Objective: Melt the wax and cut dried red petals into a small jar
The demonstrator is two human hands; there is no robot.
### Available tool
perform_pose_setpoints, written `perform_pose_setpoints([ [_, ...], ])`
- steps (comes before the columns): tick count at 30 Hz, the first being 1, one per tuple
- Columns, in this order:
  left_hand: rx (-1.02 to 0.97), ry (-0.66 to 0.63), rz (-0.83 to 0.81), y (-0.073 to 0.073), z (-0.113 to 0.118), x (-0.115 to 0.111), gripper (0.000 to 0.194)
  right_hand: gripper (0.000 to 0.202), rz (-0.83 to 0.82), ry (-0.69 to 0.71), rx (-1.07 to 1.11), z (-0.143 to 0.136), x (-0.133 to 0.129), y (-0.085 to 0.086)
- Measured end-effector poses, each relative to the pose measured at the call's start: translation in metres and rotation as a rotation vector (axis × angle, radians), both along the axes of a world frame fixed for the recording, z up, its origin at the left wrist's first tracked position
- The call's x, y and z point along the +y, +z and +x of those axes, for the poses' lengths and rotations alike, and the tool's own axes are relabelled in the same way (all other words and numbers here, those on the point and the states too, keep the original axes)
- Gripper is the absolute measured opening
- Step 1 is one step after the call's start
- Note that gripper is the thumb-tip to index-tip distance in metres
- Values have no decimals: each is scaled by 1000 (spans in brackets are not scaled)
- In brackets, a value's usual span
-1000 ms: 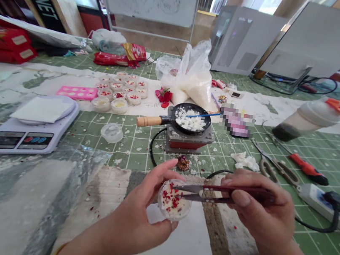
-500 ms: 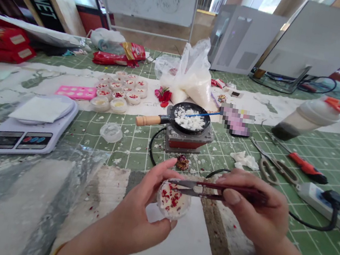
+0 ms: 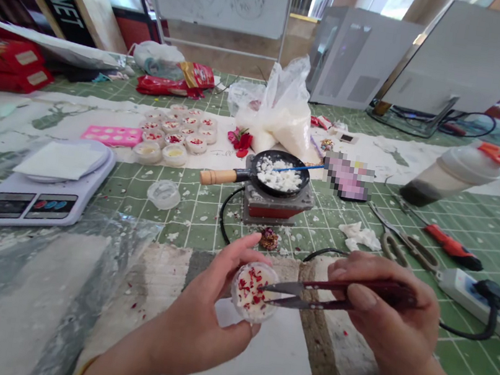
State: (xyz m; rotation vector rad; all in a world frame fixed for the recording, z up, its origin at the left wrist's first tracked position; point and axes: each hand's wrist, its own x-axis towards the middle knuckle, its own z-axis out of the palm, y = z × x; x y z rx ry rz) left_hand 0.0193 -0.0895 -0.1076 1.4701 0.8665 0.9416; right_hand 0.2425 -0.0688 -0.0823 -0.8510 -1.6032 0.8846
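Between the thumb and fingers of my left hand (image 3: 207,313) is a small round clear cup (image 3: 240,307), tilted toward me, with a pale filling and red petal bits on top. My right hand (image 3: 389,308) grips dark red thread snips (image 3: 333,291). Their two blades are apart, with the tips over the petals at the cup's right side; whether they touch is unclear. Below the cup lies a white paper sheet (image 3: 271,360). Just beyond my left fingertips sits a small heap of dried flowers (image 3: 269,238).
Ahead, a small black pan (image 3: 296,189) with white chunks rests on a heater (image 3: 270,208). A scale (image 3: 43,188) and filled cups (image 3: 173,154) stand left. Scissors (image 3: 404,241), a screwdriver (image 3: 452,246), a power strip (image 3: 464,295) and a shaker bottle (image 3: 449,173) are right.
My right hand and the snips have moved right and slightly down, bringing the tips from the cup's upper part to its right side. The left hand and cup have barely moved.
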Motion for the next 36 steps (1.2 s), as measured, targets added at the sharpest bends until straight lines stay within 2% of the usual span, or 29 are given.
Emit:
perform_pose_setpoints([
  [2, 12, 1, 8, 0, 0, 0, 81, 13, -28, -18, 15, 0, 0, 0],
  [6, 18, -6, 11, 1, 0, 0, 82, 13, -50, -26, -94, 0, 0, 2],
  [9, 28, -12, 11, 2, 0, 0, 81, 11, -17, -27, -49, 1, 1, 2],
  [12, 53, -12, 29, 2, 0, 0, 82, 11, -52, -45, -14, 0, 1, 3],
  [18, 82, -16, 53, 2, 0, 0, 83, 9, -47, -20, -144, -3, 0, 6],
  [25, 70, -15, 37, 1, 0, 0, 84, 11, -112, -14, -44, -2, -1, 3],
  [32, 50, -16, 15, 1, 0, 0, 85, 15, 7, -73, -118, -5, -1, 2],
  [36, 41, -14, 1, 1, 0, 0, 84, 15, 10, -89, -87, -4, -1, 2],
])
